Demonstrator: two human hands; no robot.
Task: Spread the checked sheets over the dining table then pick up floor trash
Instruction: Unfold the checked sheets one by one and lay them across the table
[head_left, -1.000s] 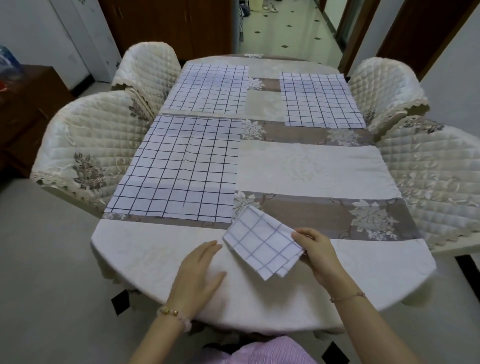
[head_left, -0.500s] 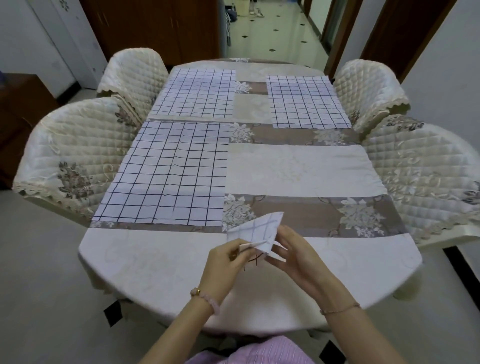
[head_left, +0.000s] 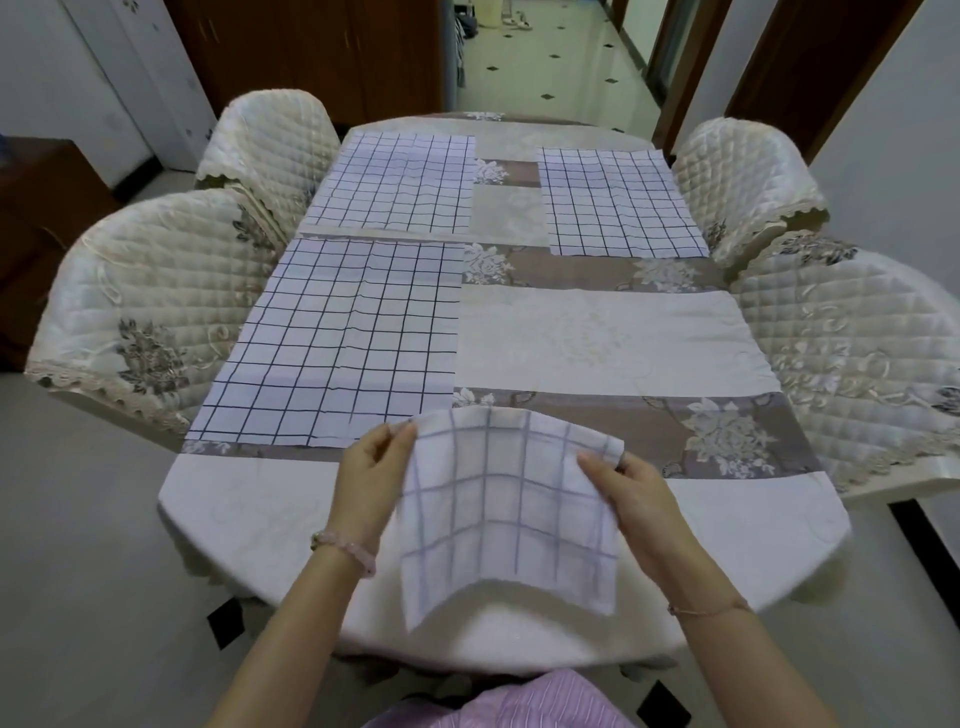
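Note:
A partly unfolded checked sheet (head_left: 506, 509) hangs in the air above the near end of the dining table (head_left: 249, 514). My left hand (head_left: 371, 475) pinches its upper left corner and my right hand (head_left: 631, 499) grips its upper right edge. Three checked sheets lie flat on the table: one near left (head_left: 337, 343), one far left (head_left: 397, 182), one far right (head_left: 618, 202). The table's near right part (head_left: 597, 338) shows only the floral tablecloth. No floor trash shows.
Quilted cream chairs flank the table, two on the left (head_left: 156, 296) and two on the right (head_left: 852, 332). A dark wooden cabinet (head_left: 36, 218) stands at far left. A tiled hallway (head_left: 550, 62) opens beyond the table's far end.
The small folded sheet lay on the table under my right hand; both hands lifted it and opened it out wider, so it now hangs spread between them.

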